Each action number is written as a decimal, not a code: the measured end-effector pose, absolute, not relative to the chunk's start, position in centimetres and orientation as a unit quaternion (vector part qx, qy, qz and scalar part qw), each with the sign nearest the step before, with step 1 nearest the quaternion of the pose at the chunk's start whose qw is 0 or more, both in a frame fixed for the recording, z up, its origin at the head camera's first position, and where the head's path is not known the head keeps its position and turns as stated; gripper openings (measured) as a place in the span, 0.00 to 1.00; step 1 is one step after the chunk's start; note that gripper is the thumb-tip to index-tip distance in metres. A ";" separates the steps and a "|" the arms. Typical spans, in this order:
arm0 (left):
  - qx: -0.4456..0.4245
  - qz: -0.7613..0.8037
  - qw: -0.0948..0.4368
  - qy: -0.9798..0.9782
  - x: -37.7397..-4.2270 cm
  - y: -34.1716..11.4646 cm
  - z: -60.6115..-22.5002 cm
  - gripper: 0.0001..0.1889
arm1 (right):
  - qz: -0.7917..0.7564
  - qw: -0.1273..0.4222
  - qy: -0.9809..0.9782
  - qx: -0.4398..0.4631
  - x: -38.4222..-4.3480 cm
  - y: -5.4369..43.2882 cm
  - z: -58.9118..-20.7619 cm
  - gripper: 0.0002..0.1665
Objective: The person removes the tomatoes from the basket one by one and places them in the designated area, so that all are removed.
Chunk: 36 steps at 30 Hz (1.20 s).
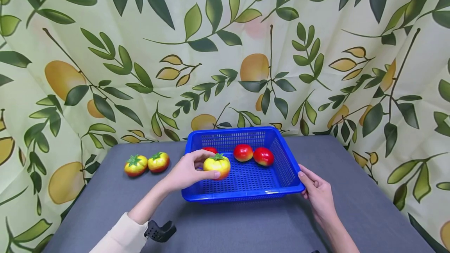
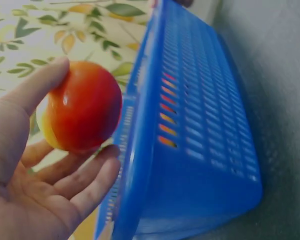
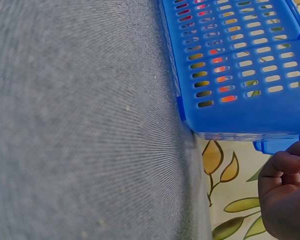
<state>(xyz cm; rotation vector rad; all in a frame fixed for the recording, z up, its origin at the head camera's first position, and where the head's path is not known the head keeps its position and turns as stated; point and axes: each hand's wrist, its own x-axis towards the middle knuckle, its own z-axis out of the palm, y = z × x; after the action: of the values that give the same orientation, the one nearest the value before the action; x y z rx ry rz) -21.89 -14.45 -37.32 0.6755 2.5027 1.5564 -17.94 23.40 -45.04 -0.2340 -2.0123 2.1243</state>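
Observation:
My left hand (image 1: pixel 184 171) holds a yellow-and-red toy tomato (image 1: pixel 217 167) with a green leafy top, over the left part of a blue plastic basket (image 1: pixel 242 197). Seen from the left wrist, thumb and fingers grip the tomato's red side (image 2: pixel 87 107) beside the basket rim. On the other side, my right hand (image 1: pixel 318 194) pinches the basket's right rim near the front corner. Inside the basket lie red fruits (image 1: pixel 243 152), one partly hidden behind my left hand. In the right wrist view the right hand's fingers (image 3: pixel 285 167) are curled at the rim.
Two more yellow-and-red tomatoes (image 1: pixel 136 166) with green tops sit side by side on the grey table (image 1: pixel 225 225), left of the basket. A leaf-and-fruit patterned cloth (image 1: pixel 218 61) hangs behind the table. A black band (image 1: pixel 160 231) is on the left wrist.

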 end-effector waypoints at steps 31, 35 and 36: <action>0.106 0.538 -0.148 0.823 -17.2 -15.2 -38.8 0.34 | 0.713 0.098 -0.689 -0.086 -17.9 23.4 -45.0 0.34; 0.102 0.520 -0.163 0.832 -17.2 -15.7 -38.9 0.35 | 0.715 0.100 -0.687 -0.085 -17.9 23.4 -45.1 0.34; 0.101 0.515 -0.167 0.835 -17.1 -15.9 -38.9 0.35 | 0.715 0.100 -0.686 -0.085 -17.9 23.4 -45.1 0.34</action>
<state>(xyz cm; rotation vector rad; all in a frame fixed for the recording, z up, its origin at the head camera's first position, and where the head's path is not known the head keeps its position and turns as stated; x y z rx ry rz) -17.09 -15.88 -38.94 0.3578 2.9439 1.8163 -17.89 23.40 -45.08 -0.2499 -2.0289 2.1153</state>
